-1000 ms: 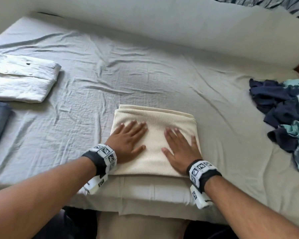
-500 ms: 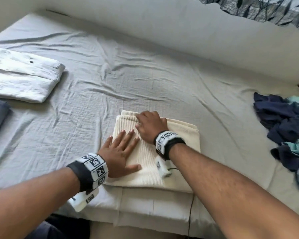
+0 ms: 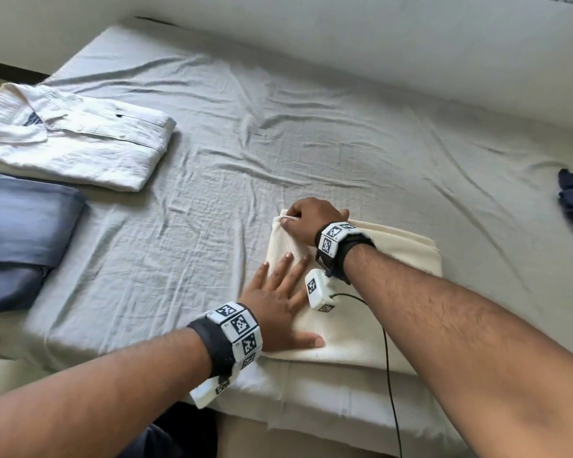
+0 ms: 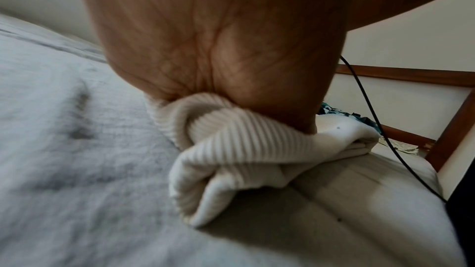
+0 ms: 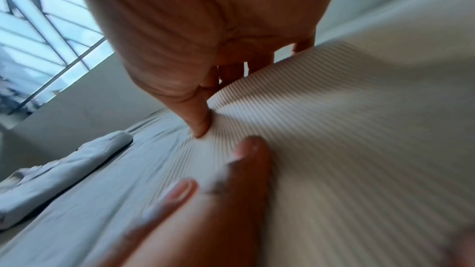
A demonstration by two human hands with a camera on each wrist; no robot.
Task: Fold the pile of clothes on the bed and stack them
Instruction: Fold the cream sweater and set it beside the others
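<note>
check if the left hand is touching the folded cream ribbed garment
Touching. The head view shows the left hand lying flat, fingers spread, on the folded cream ribbed garment, with no gap visible.

Likely a bedroom: sheeted bed (image 3: 311, 133), folded clothes (image 3: 80, 140).

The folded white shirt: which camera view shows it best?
The head view. There the folded white shirt lies whole on the bed sheet, with collar and buttons visible, at far left. The right wrist view shows it only edge-on and blurred. The left wrist view does not show it.
</note>
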